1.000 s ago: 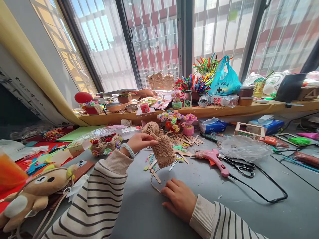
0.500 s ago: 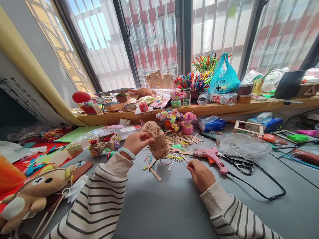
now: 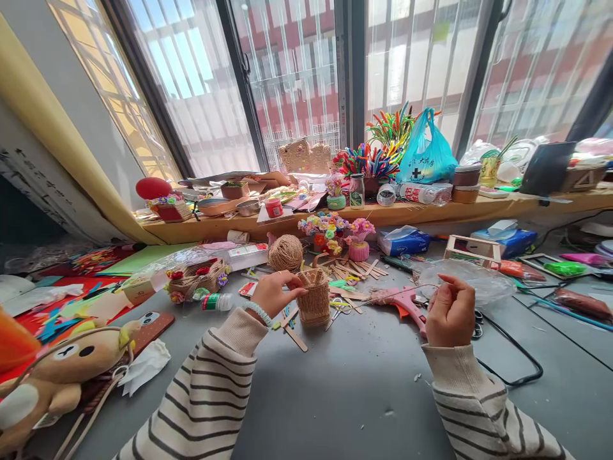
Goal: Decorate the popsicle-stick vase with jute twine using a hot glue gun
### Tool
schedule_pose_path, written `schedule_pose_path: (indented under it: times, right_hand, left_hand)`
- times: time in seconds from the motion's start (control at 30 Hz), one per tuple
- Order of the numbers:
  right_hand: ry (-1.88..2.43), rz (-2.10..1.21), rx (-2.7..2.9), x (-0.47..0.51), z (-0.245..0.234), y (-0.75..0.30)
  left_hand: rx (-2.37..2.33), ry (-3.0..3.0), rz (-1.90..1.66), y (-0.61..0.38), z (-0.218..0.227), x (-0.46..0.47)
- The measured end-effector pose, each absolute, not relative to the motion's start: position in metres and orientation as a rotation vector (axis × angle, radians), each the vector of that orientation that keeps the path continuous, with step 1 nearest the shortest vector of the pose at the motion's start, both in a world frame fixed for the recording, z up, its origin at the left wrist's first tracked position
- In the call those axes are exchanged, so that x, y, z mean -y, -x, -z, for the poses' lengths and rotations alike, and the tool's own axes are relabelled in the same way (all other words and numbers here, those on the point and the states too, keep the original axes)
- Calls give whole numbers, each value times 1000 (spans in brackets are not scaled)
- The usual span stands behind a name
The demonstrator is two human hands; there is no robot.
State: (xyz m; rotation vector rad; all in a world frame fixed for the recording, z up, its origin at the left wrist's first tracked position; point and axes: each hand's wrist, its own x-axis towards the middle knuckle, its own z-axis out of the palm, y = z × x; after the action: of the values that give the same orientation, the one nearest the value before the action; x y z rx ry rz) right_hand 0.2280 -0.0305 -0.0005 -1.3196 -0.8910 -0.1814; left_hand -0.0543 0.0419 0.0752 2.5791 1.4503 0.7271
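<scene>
My left hand (image 3: 276,295) pinches the upper left edge of a small twine-wrapped box (image 3: 314,305), which stands upright at the middle of the table. Loops of brown twine cover its sides, and a bare band shows near the bottom. To the right, my right hand (image 3: 449,312) is raised with its fingers closed on a strand of twine (image 3: 393,292) that stretches back toward the box. A ball of twine (image 3: 285,253) rests just behind the box. Small scissors (image 3: 337,309) lie beside the box, partly hidden by it.
A pink glue gun (image 3: 407,304) with a black cord lies near my right hand. Craft sticks (image 3: 371,271) are scattered behind the box. A flower-trimmed basket (image 3: 198,281) and a plush bear (image 3: 71,364) are on the left. Clear plastic packaging (image 3: 479,282) lies right.
My right hand has moved right and up, drawing the twine out taut. The box has shifted right and slightly down with my left hand, uncovering the twine ball behind it.
</scene>
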Motion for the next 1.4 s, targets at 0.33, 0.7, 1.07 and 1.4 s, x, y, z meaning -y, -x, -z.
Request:
schedule_pose_path:
  times: [0.33, 0.7, 1.07, 1.4]
  right_hand:
    - [992, -366, 653, 29, -10, -224]
    - [803, -850, 569, 31, -19, -224]
    - [721, -1271, 1379, 44, -20, -202]
    - [655, -1412, 1091, 41, -9, -201]
  left_hand:
    - [-1522, -2686, -590, 49, -67, -35]
    - [-1517, -2498, -1119, 54, -68, -20]
    - [-771, -2395, -1128, 6, -26, 48]
    - [-1202, -2012, -1214, 49, -15, -40]
